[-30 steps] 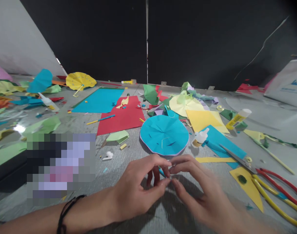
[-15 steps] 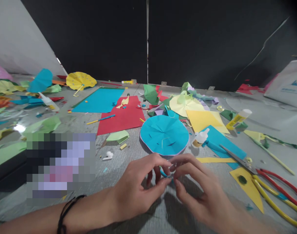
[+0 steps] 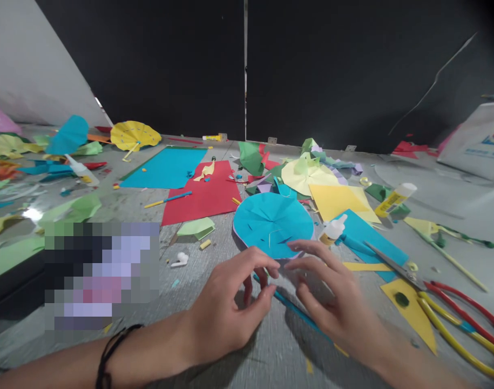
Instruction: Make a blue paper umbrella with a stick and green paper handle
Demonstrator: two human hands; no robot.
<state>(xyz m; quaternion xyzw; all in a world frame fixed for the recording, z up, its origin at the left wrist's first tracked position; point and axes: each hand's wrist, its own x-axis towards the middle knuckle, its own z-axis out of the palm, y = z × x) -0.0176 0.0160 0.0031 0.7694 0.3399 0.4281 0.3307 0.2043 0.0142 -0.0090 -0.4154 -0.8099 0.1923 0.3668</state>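
A thin blue stick (image 3: 297,309), seemingly rolled paper, slants from my left hand (image 3: 226,305) down to the right. My left hand has its thumb and fingers curled around the stick's upper end; the exact contact is partly hidden. Close to its right, my right hand (image 3: 338,302) is open with its fingers spread, above the stick, whose lower end it partly covers. A bit of yellow shows there. Just beyond both hands lies a round, pleated blue paper disc (image 3: 273,221) with slits and a lilac edge.
Scissors (image 3: 428,294) lie at right, near a glue bottle (image 3: 331,229) and a glue stick (image 3: 396,200). Red paper (image 3: 206,197) and blue paper (image 3: 166,167) lie behind on the left. A white earbud (image 3: 180,260) rests left of my hands. Paper scraps surround the area.
My right hand has moved slightly away from the left and its fingers have spread. More of the blue stick shows, now slanting towards the lower right. My left hand barely moved.
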